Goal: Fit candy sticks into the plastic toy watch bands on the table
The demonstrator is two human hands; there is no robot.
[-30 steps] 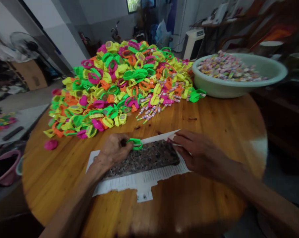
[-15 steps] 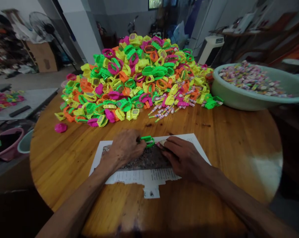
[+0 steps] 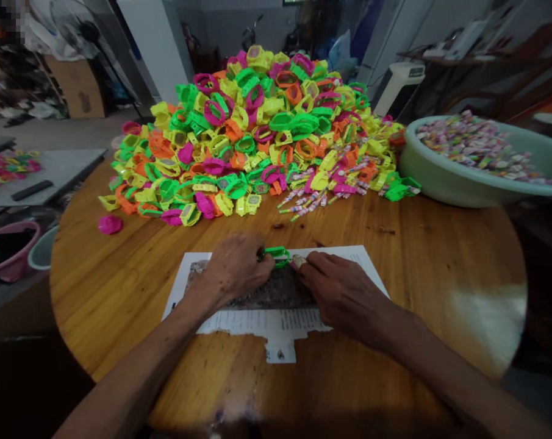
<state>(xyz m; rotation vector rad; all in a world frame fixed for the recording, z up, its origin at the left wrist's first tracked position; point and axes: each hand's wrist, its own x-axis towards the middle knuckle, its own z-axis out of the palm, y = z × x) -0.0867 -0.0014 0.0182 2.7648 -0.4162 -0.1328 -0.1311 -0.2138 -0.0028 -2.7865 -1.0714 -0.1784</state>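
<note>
My left hand (image 3: 240,268) is closed around one end of a bright green toy watch (image 3: 278,256), holding it over a dark speckled stone slab (image 3: 266,296). Close to the watch's other end, my right hand (image 3: 333,280) has its fingertips pinched together. Something small and pale pinkish shows at those fingertips, too small to name. The slab lies on white printed paper (image 3: 257,320) with a torn front edge, and both hands cover part of it.
A big heap of neon toy watches (image 3: 239,146) fills the back of the round wooden table (image 3: 417,256). Strips of small wrapped sweets (image 3: 305,198) lie at its front. A pale green basin (image 3: 444,189) of similar pieces stands right. One magenta piece (image 3: 110,224) lies left.
My right hand has come leftward from the slab's right end to the green watch. My left hand keeps its hold on the watch. The camera view has shifted too.
</note>
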